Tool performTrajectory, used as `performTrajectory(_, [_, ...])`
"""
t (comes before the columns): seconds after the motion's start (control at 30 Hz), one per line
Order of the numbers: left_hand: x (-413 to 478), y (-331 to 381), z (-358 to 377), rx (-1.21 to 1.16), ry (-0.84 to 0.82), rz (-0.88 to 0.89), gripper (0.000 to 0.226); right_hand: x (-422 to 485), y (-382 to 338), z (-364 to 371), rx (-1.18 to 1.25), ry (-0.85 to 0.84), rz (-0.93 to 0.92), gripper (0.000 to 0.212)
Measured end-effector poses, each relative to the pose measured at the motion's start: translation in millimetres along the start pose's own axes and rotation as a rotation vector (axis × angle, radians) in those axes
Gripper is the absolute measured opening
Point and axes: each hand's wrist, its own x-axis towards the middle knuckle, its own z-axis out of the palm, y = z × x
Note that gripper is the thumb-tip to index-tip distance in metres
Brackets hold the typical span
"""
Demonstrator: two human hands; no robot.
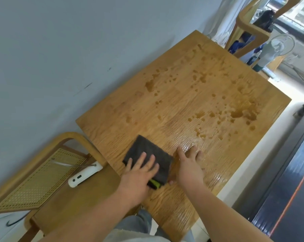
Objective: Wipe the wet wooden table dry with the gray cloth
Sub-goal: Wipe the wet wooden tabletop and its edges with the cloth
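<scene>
Gray cloth (147, 151), folded into a thick pad, lies on the near left part of the wooden table (119, 124), close to the edge by the person. Left hand (139, 172) presses on it with fingers straight and spread, gripping nothing; a green and black bit (154, 183) shows at the cloth's near corner, just beside the palm. Right hand (189, 165) lies flat on the bare wood just right of the cloth, fingers extended on a shiny wet film, holding nothing. Dark water drops and a larger puddle (243, 113) dot the far and right parts of the tabletop. At left, a wooden chair (72, 136) with a woven back carries a white device (84, 173) on its seat
</scene>
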Motion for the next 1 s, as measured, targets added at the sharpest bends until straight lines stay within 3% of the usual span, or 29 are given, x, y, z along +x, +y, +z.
performTrajectory(0.07, [-5.9, -18.8, -5.3, 0.113, -0.101, 0.192, 0.078, 0.7, -3.8, -0.9, 0.005, 0.013, 0.0, 0.132])
performTrajectory(0.1, [-3.1, -35.9, -10.6, 0.15, -0.12, 0.204, 0.078, 1.6, -5.5, -0.9, 0.011, 0.015, -0.001, 0.132])
performTrajectory(0.2, [7.8, -69.5, -22.5, 0.002, -0.007, -0.076, 0.078, 1.4, -7.1, -3.0, -0.017, -0.008, -0.005, 0.134])
performTrajectory(0.3, [6.7, -43.5, -11.9, -0.18, 0.155, -0.282, 0.075, 0.7, -10.0, -12.5, -0.182, -0.08, -0.015, 0.133])
performTrajectory(0.4, [-8.0, -27.8, 5.4, -0.091, 0.068, -0.101, 0.079, 2.9, -29.0, -43.5, -0.423, -0.125, -0.057, 0.114])
performTrajectory(0.47, [-11.1, -54.6, -4.7, 0.013, -0.028, 0.101, 0.082, 8.8, -46.7, -62.7, -0.471, -0.089, -0.141, 0.09])
performTrajectory(0.5, [-8.4, -74.3, -14.8, 0.065, -0.078, 0.141, 0.083, 14.3, -55.2, -67.7, -0.448, -0.061, -0.185, 0.087])
performTrajectory(0.57, [1.2, -107.8, -32.4, 0.051, -0.099, 0.059, 0.081, 26.3, -71.6, -68.5, -0.342, -0.023, -0.279, 0.104])
performTrajectory(0.7, [5.7, -97.4, -30.7, -0.19, 0.132, -0.276, 0.076, 38.5, -96.0, -52.9, -0.338, 0.017, -0.427, 0.129])
performTrajectory(0.77, [1.9, -86.6, -20.4, -0.125, 0.084, -0.226, 0.078, 47.3, -104.3, -47.3, -0.377, 0.047, -0.391, 0.137])
performTrajectory(0.9, [0.2, -135.7, -38.2, 0.076, -0.079, 0.097, 0.084, 56.6, -109.4, -44.5, -0.357, 0.026, -0.339, 0.143])
performTrajectory(1.0, [21.0, -175.2, -61.3, 0.02, -0.038, -0.033, 0.083, 59.1, -107.1, -42.3, -0.319, 0.044, -0.338, 0.145])
